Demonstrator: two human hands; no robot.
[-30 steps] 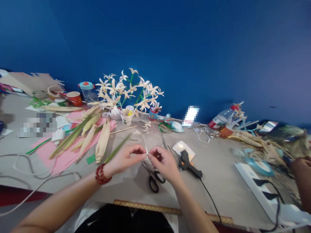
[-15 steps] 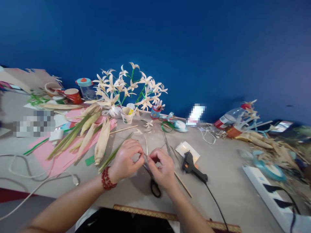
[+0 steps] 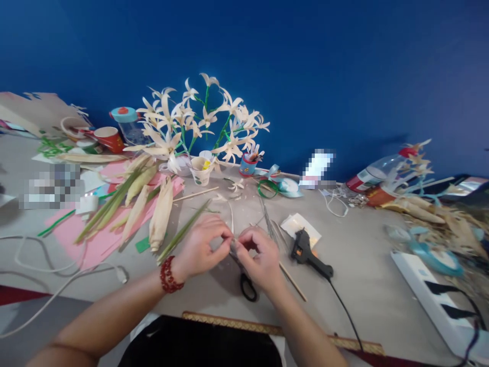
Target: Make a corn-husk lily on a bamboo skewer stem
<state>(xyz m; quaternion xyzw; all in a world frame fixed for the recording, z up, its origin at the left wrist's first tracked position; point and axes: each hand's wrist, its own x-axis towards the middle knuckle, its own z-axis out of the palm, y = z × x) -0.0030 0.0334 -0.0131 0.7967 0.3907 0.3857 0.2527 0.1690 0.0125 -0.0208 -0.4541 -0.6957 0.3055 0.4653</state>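
Here's the pale strip (image 3: 232,215), slim and slightly curved, right in the middle over the surface (image 3: 351,311), its near end meeting the fingertips of both hands! The grip is narrow on either side: the left hand (image 3: 206,244) pinches thumb to finger, the right hand (image 3: 259,257) does likewise, and the strip appears caught between them, though the exact contact is too small to make out. Key relation: the long axis points away from the body, toward the wall, roughly square to the line joining the hands, and neither hand is clearly nearer. Just below, a scissors handle (image 3: 248,288) peeks out beside the right hand. Left, a green leaf (image 3: 185,232) slants away; right, thin wires (image 3: 270,220), then the glue gun (image 3: 311,256). Farther back, pale flowers (image 3: 206,118) spread wide above a paper cup (image 3: 200,174).
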